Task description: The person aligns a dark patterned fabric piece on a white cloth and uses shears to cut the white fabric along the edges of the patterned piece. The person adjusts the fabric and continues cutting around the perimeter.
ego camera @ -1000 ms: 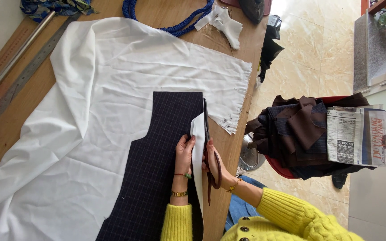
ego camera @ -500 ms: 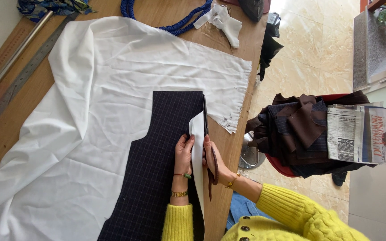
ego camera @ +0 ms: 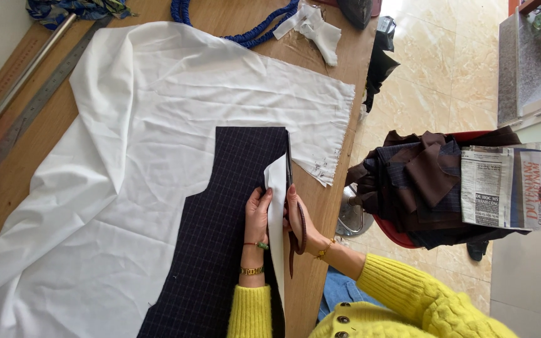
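Note:
A dark navy checked fabric piece (ego camera: 220, 219) lies on a large white cloth (ego camera: 151, 125) spread over the wooden table (ego camera: 320, 213). My right hand (ego camera: 295, 216) grips scissors (ego camera: 289, 169) whose blades run along the navy piece's right edge. My left hand (ego camera: 257, 213) presses on the navy fabric and lifts the cut white strip (ego camera: 275, 206) beside the blades. Both wrists wear bracelets, and the sleeves are yellow knit.
A long metal ruler (ego camera: 26, 112) lies along the table's left side. A blue cord (ego camera: 245, 34) and white scraps (ego camera: 314, 25) sit at the far end. Right of the table, a red stool holds dark fabric pieces (ego camera: 421, 188) and a folded newspaper (ego camera: 502, 188).
The scissors and my right hand have crept slightly forward along the navy fabric's edge. My left hand stays on the fabric beside them.

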